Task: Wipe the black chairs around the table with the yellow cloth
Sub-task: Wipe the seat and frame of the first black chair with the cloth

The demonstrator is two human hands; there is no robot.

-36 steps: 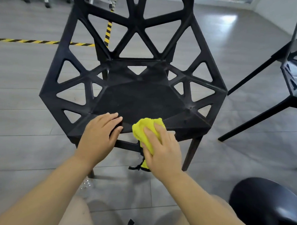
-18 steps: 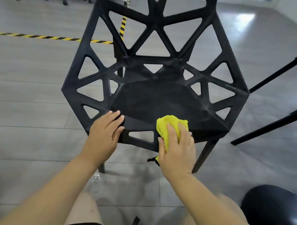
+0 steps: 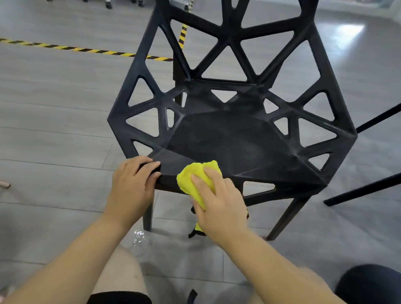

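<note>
At the bottom of the frame are bare knees and the hem of black shorts (image 3: 116,303), with a dark rounded shape (image 3: 380,284) in the lower right corner. Two bare forearms reach up from there to the front of a black chair (image 3: 229,139) with a seat and back of open triangles.

The left grip (image 3: 133,184), just left of centre, has its fingers curled over the front left corner of the seat and holds it. The right grip (image 3: 218,206) is close beside it. Its slightly bent fingers lie over a bunched yellow cloth (image 3: 196,177) and hold it pressed on the seat's front edge; the thumb is hidden. A black-trimmed end of the cloth hangs below the palm.

Something small, clear and crumpled (image 3: 139,237) lies on the grey plank floor (image 3: 44,112) by the chair's front left leg. Black legs of another chair (image 3: 369,188) enter at the right edge. Yellow-and-black tape (image 3: 75,49) crosses the floor in the upper left.
</note>
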